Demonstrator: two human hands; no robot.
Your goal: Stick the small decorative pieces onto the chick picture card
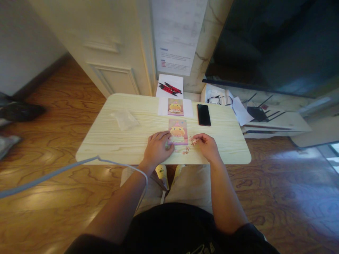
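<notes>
A picture card (178,131) with a yellow cartoon figure on pink lies near the front of the small table (119,141). My left hand (159,147) rests flat on the tabletop, fingers spread, its fingertips and thumb at the card's left edge. To the right of the card, my right hand (208,145) is closed in a pinch over a cluster of small pink-and-white pieces (194,141). Whether a piece is between those fingertips is too small to tell. More small pieces (185,150) lie just below the card's lower right corner.
Behind the card, a matching picture (175,107) lies on white paper (188,108). A black phone (203,115) is at right, a clear plastic bag (125,120) at left. Pens (170,89) and a router (257,114) sit beyond the table. A grey cable (66,171) crosses my left forearm.
</notes>
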